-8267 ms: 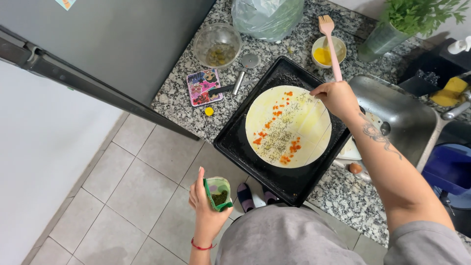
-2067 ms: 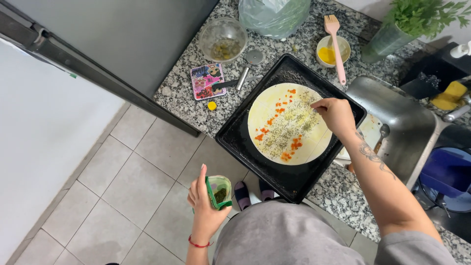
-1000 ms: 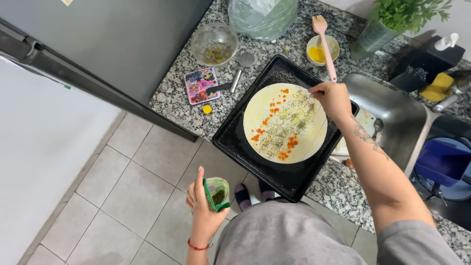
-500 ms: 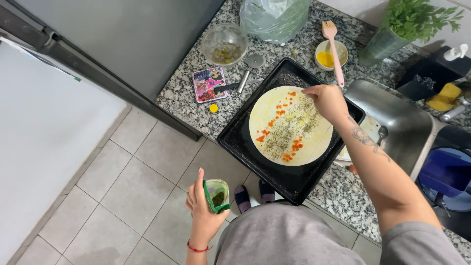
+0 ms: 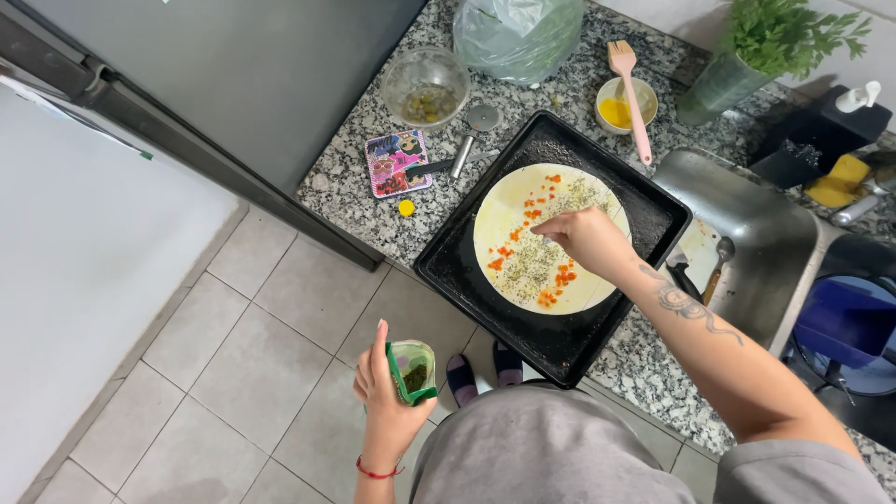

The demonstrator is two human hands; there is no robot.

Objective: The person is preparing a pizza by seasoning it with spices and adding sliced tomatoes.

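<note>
Black baking tray (image 5: 467,271) on granite counter (image 5: 355,177), carrying round dough (image 5: 509,219) dotted orange and green. Right hand (image 5: 588,241) pinched above it, grasping nothing visible. Left hand (image 5: 383,392) gripping open green-rimmed herb packet (image 5: 412,371) over floor; colourful square coaster (image 5: 392,161) left of tray.

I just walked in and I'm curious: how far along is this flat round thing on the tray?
Done: the round dough lies flat in the black tray, with orange bits and dried herbs across its middle. In hand: the right hand is pinched over it, as if sprinkling, while the left hand holds an open herb jar. Left: the edges look bare, and the yellow sauce bowl with its brush sits aside.
</note>
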